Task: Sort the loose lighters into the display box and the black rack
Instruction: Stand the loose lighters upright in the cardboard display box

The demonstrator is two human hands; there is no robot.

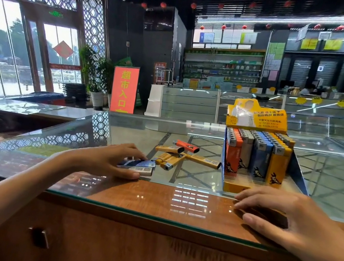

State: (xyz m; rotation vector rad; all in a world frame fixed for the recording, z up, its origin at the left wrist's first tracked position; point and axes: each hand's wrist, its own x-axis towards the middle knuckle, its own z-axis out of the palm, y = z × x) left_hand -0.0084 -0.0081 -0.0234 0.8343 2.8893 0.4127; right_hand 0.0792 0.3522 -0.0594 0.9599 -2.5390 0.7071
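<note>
A yellow and blue display box (300, 174) stands on the glass counter at right, filled with upright orange, grey, blue and yellow lighters (257, 156). Left of it lies a loose pile: several yellow lighters (175, 159) and an orange one (186, 147). My left hand (111, 161) grips a small stack of blue and white lighters (137, 166) lying on the counter, thumb under them and fingers over them. My right hand (292, 221) rests on the counter in front of the box, fingers relaxed and holding nothing. No black rack is in view.
The glass counter top (143, 132) stretches ahead, with a wood-grain strip (177, 202) along my near edge. An orange sign (124, 89), potted plants (95, 76) and more glass showcases (260, 113) stand farther back in the shop.
</note>
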